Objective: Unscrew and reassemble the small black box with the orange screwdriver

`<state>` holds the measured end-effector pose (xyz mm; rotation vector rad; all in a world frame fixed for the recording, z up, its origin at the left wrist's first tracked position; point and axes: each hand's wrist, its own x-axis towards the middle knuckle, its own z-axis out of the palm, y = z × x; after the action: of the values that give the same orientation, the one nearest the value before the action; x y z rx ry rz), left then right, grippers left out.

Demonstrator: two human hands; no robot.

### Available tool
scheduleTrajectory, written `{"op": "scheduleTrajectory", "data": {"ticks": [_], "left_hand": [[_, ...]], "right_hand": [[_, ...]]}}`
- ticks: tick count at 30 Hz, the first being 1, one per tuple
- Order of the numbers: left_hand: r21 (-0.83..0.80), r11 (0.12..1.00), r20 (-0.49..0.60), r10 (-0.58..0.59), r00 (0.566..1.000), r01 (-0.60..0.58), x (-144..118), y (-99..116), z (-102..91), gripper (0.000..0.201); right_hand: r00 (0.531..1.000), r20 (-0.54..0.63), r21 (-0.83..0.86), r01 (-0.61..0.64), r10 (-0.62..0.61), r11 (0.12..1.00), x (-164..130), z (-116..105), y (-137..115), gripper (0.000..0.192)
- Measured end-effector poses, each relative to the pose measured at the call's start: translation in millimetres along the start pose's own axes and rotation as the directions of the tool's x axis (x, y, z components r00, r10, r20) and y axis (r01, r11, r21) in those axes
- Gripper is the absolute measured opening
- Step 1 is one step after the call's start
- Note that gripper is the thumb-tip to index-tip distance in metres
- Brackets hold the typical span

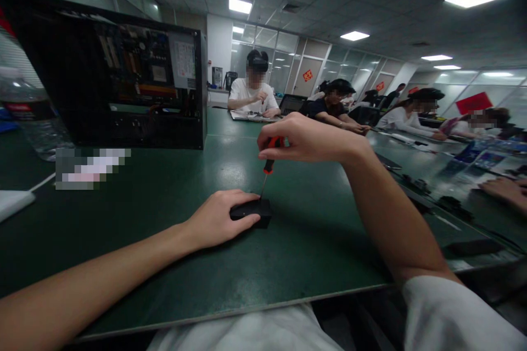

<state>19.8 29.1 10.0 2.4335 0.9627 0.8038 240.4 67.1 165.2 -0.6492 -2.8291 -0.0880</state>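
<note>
A small black box (pixel 263 218) lies on the green tabletop in front of me. My left hand (pixel 220 216) grips its left part, with the thumb along the near side and the fingers on the far side. Above the box, my right hand (pixel 290 137) is closed around the red-and-black handle of a screwdriver (pixel 268 165). The screwdriver is nearly upright, leaning slightly, and its thin metal shaft reaches down to the top of the box near the far edge. Whether the tip sits in a screw is too small to tell.
An open black computer case (pixel 201 93) stands at the back left, its boards showing. Beside it is a plastic bottle (pixel 37 120). A white object (pixel 14 203) with a cable lies at the left edge. Co-workers sit across and to the right, one a person in white (pixel 253 90).
</note>
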Motion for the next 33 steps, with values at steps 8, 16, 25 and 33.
{"op": "scheduleTrajectory", "data": {"ticks": [8, 16, 25, 33], "left_hand": [[0.017, 1.0, -0.005, 0.013, 1.0, -0.013, 0, 1, -0.4, 0.04], [0.029, 0.999, -0.007, 0.021, 1.0, -0.021, 1, 0, -0.5, 0.04], [0.018, 0.999, -0.015, 0.031, 0.999, -0.031, 1, -1, 0.0, 0.038], [0.018, 1.0, -0.005, 0.025, 1.0, -0.025, 1, -1, 0.2, 0.04]], "right_hand": [[0.998, -0.054, -0.026, 0.027, -0.029, 0.999, 3, 5, -1, 0.025], [0.986, -0.136, -0.099, 0.084, -0.097, 0.992, 8, 13, 2, 0.026], [0.97, -0.211, -0.158, 0.089, -0.121, 0.983, 13, 21, 4, 0.026], [0.954, -0.298, -0.138, -0.006, -0.035, 0.99, 22, 34, 9, 0.027]]}}
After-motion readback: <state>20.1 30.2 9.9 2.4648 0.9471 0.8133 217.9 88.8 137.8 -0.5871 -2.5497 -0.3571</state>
